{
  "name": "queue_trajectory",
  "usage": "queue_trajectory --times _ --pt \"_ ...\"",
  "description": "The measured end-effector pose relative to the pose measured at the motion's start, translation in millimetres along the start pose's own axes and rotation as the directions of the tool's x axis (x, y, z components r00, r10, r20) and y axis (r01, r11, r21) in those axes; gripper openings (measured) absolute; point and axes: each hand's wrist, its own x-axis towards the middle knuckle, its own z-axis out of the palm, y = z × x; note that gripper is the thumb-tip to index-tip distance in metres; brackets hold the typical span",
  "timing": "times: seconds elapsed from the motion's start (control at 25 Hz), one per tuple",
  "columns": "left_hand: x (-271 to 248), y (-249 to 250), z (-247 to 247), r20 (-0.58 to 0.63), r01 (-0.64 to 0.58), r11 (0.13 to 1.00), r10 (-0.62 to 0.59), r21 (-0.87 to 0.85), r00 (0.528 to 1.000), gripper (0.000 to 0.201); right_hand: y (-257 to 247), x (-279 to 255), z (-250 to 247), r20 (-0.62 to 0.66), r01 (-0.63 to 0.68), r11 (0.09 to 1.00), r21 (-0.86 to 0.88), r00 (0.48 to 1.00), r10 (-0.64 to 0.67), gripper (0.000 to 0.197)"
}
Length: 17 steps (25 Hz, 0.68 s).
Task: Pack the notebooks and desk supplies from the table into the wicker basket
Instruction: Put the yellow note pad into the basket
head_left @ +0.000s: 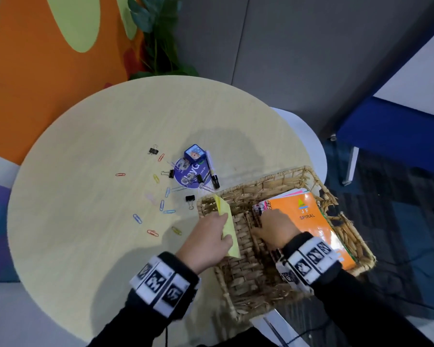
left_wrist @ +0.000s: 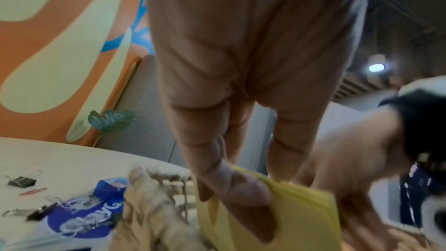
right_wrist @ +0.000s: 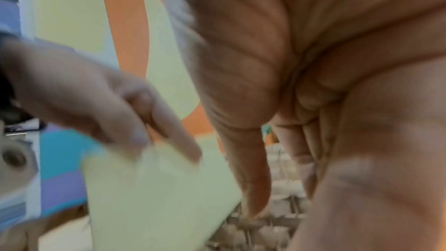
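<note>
My left hand (head_left: pixel 217 230) pinches a yellow sticky-note pad (head_left: pixel 228 227) over the left rim of the wicker basket (head_left: pixel 268 180). In the left wrist view the thumb (left_wrist: pixel 251 207) lies across the pad (left_wrist: pixel 304 220). My right hand (head_left: pixel 271 225) is inside the basket, fingers pointing down onto the woven bottom beside an orange spiral notebook (head_left: pixel 308 219) that lies on other notebooks. In the right wrist view its fingers (right_wrist: pixel 253 188) touch the wicker and hold nothing, with the pad (right_wrist: pixel 156 198) to their left.
On the round table (head_left: pixel 98 136), left of the basket, lie several coloured paper clips (head_left: pixel 137 218), black binder clips (head_left: pixel 190 198), a blue cube (head_left: pixel 194 152), a round purple card (head_left: pixel 186 175) and a marker (head_left: pixel 213 171). A plant (head_left: pixel 158 33) stands behind the table.
</note>
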Motion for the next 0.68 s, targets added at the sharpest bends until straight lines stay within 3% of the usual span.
queue_trajectory --times 0.12,0.32,0.48,0.6,0.68 --pt "19.5 13.0 23.8 0.106 0.076 0.994 -0.085 0.081 0.991 0.037 35.0 -28.9 -5.4 -0.108 0.004 0.993 0.122 0.994 0.009 0.044" --pt "28.0 28.5 37.0 0.149 0.170 0.967 -0.199 0.190 0.969 0.018 66.4 -50.4 6.8 -0.131 0.081 0.986 0.143 0.989 -0.062 0.049" --pt "29.2 30.8 36.2 0.150 0.195 0.940 -0.243 0.280 0.958 0.015 75.0 -49.5 26.7 -0.098 0.147 0.986 0.082 0.985 -0.139 0.031" --pt "22.0 18.7 30.2 -0.062 0.239 0.963 -0.233 0.128 0.971 0.025 77.5 -44.3 30.4 -0.083 0.207 0.975 0.085 0.976 -0.201 0.020" --pt "13.6 -3.9 17.3 -0.301 0.240 0.969 -0.245 -0.055 0.922 0.027 68.6 -43.0 20.7 -0.140 0.279 0.953 0.118 0.955 -0.263 0.008"
